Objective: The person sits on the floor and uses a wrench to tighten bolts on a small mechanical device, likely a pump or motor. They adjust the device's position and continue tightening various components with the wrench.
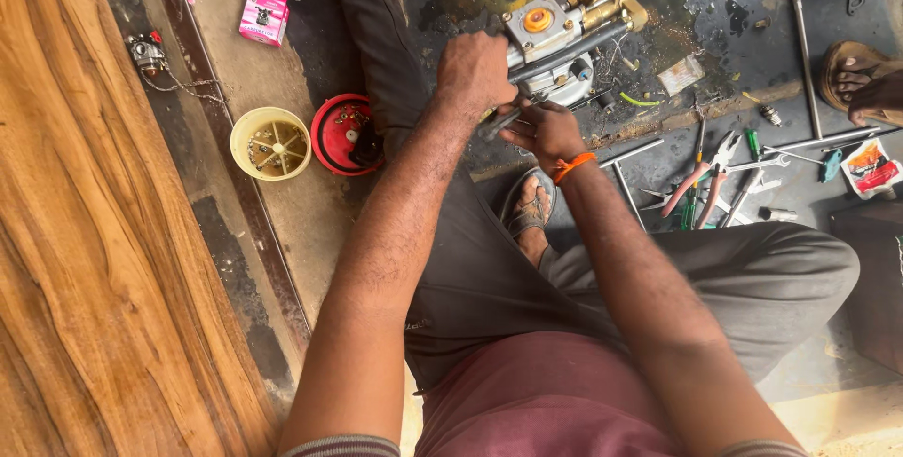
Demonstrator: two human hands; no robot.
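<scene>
Just above centre of the frame I see the small engine assembly (564, 48), grey metal with brass fittings and an orange cap, sitting on the oil-stained floor (715, 6) where both my hands can bear on it. My left hand (475, 71) is clenched in a fist over the assembly's left end, apparently pinning it so it cannot turn or slide; what lies inside the fist I cannot tell. My right hand (544, 128), just below it with an orange band (572, 166) at the wrist, is curled shut around a dark slim tool (499, 122) angled up into the housing (its tip is hidden). Both forearms reach forward from the lower frame, converging, elbows wide. Further out, pliers (720, 161) and loose rods lie at right within reach, a red round cover (343, 134) and a cream cup (271, 144) sit at left, and a pink box (264, 16) lies upper left.
</scene>
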